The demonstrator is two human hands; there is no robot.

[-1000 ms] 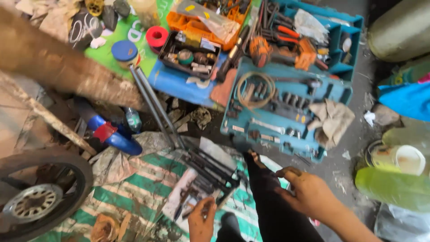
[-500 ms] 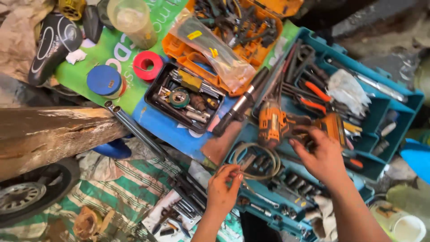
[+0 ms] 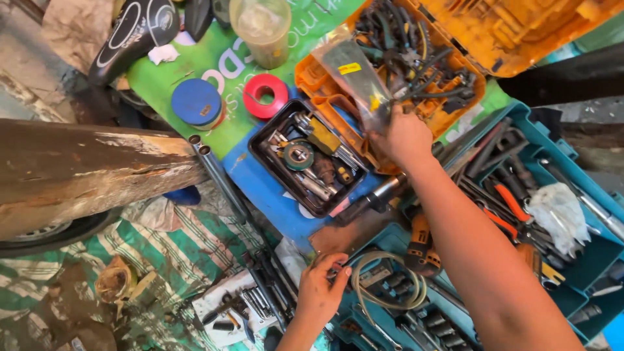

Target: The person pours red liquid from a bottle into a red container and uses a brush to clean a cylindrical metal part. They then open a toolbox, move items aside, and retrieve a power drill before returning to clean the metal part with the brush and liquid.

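Right hand (image 3: 404, 136) far forward on an outstretched arm, fingers curled; left hand (image 3: 320, 290) close in, fingertips pinched.

Two hands are in view: one left hand (image 3: 318, 292) and one right hand (image 3: 402, 136). Containers number three: one orange tool case (image 3: 494, 39), one teal tool case (image 3: 572, 156) and one black parts tray (image 3: 260, 140). Single items comprise one red tape roll (image 3: 265, 96), one blue round lid (image 3: 196, 102), one clear plastic cup (image 3: 261, 29), one orange cordless drill (image 3: 421, 244), one coiled hose (image 3: 389, 281) and one clear plastic bag (image 3: 354, 71).
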